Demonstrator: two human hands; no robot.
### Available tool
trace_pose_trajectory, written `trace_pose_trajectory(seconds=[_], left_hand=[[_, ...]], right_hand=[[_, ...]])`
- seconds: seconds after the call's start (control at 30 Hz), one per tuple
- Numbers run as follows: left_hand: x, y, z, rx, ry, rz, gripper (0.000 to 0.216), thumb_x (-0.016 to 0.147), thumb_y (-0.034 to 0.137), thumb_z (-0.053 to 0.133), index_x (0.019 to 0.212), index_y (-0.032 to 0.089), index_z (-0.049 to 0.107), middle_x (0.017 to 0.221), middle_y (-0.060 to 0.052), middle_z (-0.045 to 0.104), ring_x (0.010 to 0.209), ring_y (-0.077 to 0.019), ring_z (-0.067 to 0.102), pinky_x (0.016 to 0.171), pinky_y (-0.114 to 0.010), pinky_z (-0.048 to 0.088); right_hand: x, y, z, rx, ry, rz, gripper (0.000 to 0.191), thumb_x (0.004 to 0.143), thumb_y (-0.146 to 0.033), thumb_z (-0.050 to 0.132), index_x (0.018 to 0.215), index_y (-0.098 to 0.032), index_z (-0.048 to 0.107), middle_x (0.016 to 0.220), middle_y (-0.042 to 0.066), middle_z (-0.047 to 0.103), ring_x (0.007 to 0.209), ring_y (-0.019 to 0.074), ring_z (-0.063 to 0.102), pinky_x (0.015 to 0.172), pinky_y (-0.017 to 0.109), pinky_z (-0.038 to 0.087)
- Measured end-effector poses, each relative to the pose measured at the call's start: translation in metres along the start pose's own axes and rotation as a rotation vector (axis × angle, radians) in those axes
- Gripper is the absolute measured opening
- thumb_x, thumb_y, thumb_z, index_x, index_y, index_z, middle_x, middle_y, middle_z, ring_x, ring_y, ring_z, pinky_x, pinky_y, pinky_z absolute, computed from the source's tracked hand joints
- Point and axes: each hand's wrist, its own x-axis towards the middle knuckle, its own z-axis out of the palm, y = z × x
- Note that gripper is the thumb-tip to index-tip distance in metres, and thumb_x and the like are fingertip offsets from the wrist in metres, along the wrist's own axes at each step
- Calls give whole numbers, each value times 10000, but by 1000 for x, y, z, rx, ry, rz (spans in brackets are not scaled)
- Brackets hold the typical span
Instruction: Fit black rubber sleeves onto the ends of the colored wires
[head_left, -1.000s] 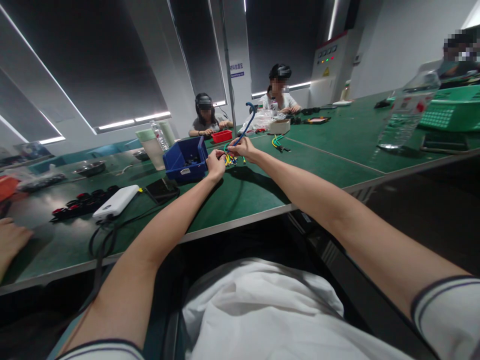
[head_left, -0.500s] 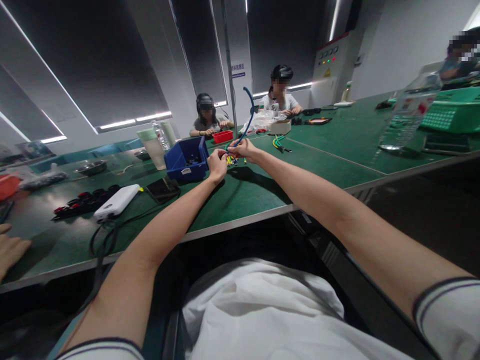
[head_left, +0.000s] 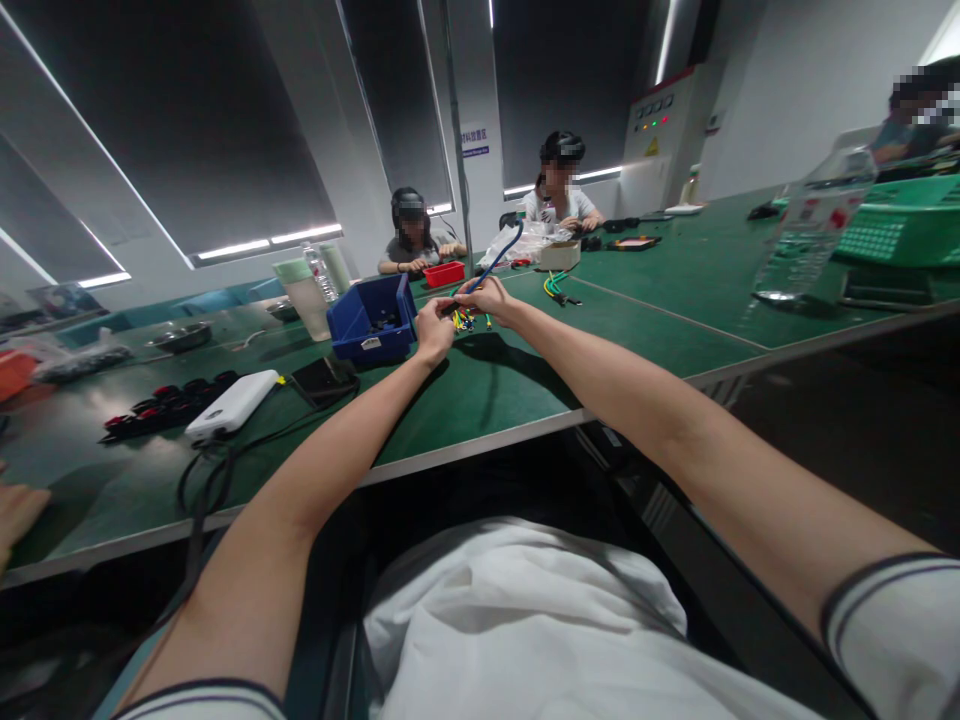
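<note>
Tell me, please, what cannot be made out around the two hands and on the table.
In the head view:
What the left hand may hold: hidden by the hand itself.
The lower end of the blue cable: covered by the right hand.
The small parts in the blue bin: too small and dark to identify.
A co-worker's hand: cut off by the left edge.

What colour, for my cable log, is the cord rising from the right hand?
The cord is blue, clearest in the head view.
</note>
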Motion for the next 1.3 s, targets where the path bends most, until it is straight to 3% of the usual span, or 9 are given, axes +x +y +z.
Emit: trace_pose_trajectory(seconds=[0.27, 0.5, 0.87, 1.3], left_hand=[[3, -8, 2, -48, 7, 1, 459, 629, -59, 471, 990, 116, 693, 1008, -85, 737, 915, -187, 692, 870, -285, 540], [3, -7, 0, -69, -23, 24, 370, 669, -13, 555, 979, 125, 703, 1007, -90, 742, 916, -205, 698, 876, -310, 544], [3, -8, -2, -86, -37, 27, 501, 592, -65, 485, 995, 110, 725, 990, -87, 745, 884, -208, 695, 842, -306, 545], [3, -11, 0, -171, -55, -12, 415, 588, -31, 517, 917, 127, 716, 948, -76, 743, 893, -212, 704, 852, -319, 553]], right_hand=[[3, 4, -2, 11, 49, -2, 122, 718, -142, 721, 749, -141, 602, 632, -13, 595, 591, 96, 584, 516, 177, 469], [6, 8, -3, 3, 83, 0, 196, 695, -167, 739, 770, -167, 557, 677, -19, 607, 635, 119, 619, 550, 211, 509], [2, 4, -2, -2, 85, 0, 169, 700, -153, 741, 761, -155, 583, 682, -10, 609, 630, 117, 608, 582, 233, 532], [-2, -3, 0, 16, 76, 52, 186, 691, -136, 755, 741, -146, 576, 622, -27, 580, 561, 88, 563, 551, 214, 515]])
